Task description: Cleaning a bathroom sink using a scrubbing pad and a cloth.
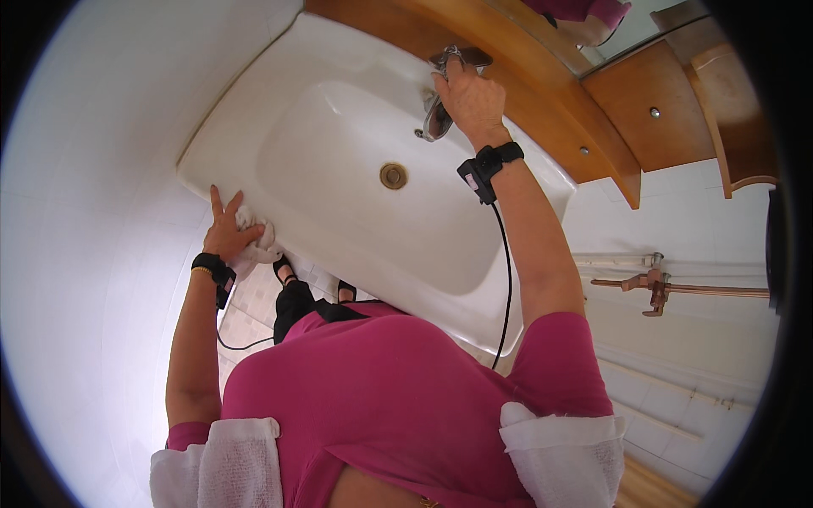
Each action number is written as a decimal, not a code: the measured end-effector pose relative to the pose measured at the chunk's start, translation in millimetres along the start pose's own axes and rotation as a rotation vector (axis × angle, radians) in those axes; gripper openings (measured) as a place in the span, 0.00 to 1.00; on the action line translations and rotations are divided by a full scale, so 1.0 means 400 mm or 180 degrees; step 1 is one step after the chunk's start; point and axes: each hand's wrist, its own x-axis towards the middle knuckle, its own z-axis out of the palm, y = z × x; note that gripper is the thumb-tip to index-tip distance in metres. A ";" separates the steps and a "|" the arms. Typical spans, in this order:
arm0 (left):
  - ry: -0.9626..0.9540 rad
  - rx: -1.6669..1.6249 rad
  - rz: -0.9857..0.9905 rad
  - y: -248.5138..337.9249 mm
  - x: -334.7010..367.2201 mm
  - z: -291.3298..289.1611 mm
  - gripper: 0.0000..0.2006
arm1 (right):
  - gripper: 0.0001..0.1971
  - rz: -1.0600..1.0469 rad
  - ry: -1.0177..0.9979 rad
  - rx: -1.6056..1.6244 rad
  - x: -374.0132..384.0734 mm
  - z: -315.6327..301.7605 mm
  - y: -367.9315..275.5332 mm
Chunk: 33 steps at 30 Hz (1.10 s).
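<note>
While the right hand [474, 97] closes its fingers around the chrome faucet [437, 123] at the far rim of the white sink [330, 195], the left hand [225, 234] spreads its fingers at the sink's left end, against a bunched white cloth [265, 245] on the near rim; whether they grip it, I cannot tell.

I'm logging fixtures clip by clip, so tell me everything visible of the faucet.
The faucet is shiny and silvery, metal by its look. Its base sits at the edge of the white basin, beside the wooden panel, and its spout reaches out over the bowl. The right hand covers its middle, fingers at the top. No water stream shows.
</note>
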 end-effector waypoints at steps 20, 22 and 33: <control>-0.0042 -0.0082 -0.0082 0.009 -0.003 -0.008 0.42 | 0.25 0.0327 -0.0326 0.0499 -0.042 -0.008 0.050; -0.0055 -0.0107 -0.0095 0.008 -0.002 -0.008 0.42 | 0.25 0.0400 -0.0264 0.0604 -0.042 -0.008 0.046; -0.0068 -0.0103 -0.0153 0.017 -0.008 -0.010 0.41 | 0.29 0.0523 -0.1351 0.0783 0.049 -0.064 0.012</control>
